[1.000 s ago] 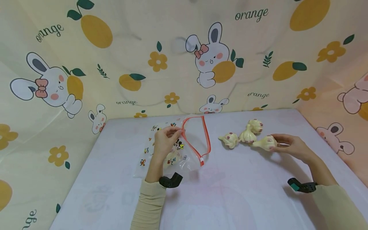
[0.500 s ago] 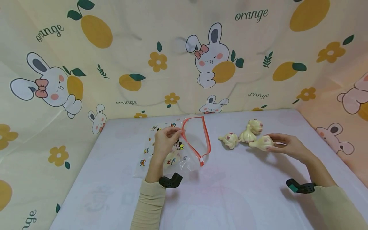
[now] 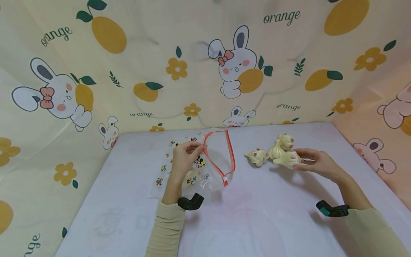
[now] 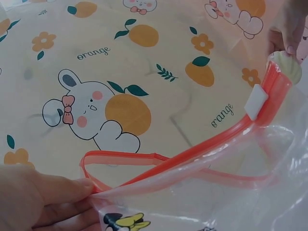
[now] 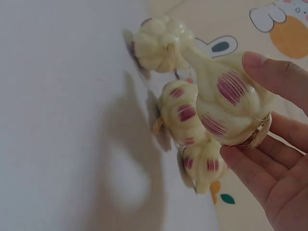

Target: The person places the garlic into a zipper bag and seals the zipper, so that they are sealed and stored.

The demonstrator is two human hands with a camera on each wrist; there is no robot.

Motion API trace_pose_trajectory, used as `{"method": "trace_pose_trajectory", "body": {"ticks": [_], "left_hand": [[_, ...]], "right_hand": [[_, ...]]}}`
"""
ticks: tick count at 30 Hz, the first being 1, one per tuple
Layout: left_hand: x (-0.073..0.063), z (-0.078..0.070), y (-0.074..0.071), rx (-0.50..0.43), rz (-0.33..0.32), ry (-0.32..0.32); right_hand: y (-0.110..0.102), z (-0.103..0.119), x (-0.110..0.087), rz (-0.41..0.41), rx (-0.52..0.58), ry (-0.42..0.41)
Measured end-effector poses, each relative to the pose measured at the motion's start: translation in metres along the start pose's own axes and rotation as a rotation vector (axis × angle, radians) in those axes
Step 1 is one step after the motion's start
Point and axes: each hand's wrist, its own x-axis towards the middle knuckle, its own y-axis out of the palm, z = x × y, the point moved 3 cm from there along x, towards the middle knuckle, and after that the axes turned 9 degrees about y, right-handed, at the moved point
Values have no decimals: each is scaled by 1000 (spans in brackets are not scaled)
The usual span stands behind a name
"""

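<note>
My left hand [image 3: 186, 157] pinches the red zip rim of a clear plastic zip bag [image 3: 208, 182] printed with cartoon figures. The bag's mouth gapes toward the right, and a pale bulb shape shows through its film. A white slider [image 4: 256, 102] sits on the red zip in the left wrist view. In my right hand [image 3: 318, 164] a garlic bulb [image 5: 236, 96] with purple streaks is held between thumb and fingers, its stem pointing left. Behind it are more garlic bulbs: one at the left [image 3: 256, 157], one in the middle [image 3: 276, 150] and one at the back [image 3: 285, 141].
The white table [image 3: 128, 221] carries the bag at left of centre and the garlic at right. A cloth backdrop [image 3: 192, 71] with rabbits and oranges rises along the table's back edge and both sides. Black wrist cameras are strapped to both wrists.
My right hand has moved left with the garlic bulb, which now overlaps the middle bulb in the head view. The left hand and the bag have stayed in place.
</note>
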Motion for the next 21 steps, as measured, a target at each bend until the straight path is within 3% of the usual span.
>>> {"method": "trace_pose_trajectory", "body": {"ticks": [12,21], "left_hand": [[0,-1,0,8,11,-8],[0,1,1,-7,14,-20]], "right_hand": [[9,17,3,-1,54,-91],[16,24,7,17,51,-92]]}}
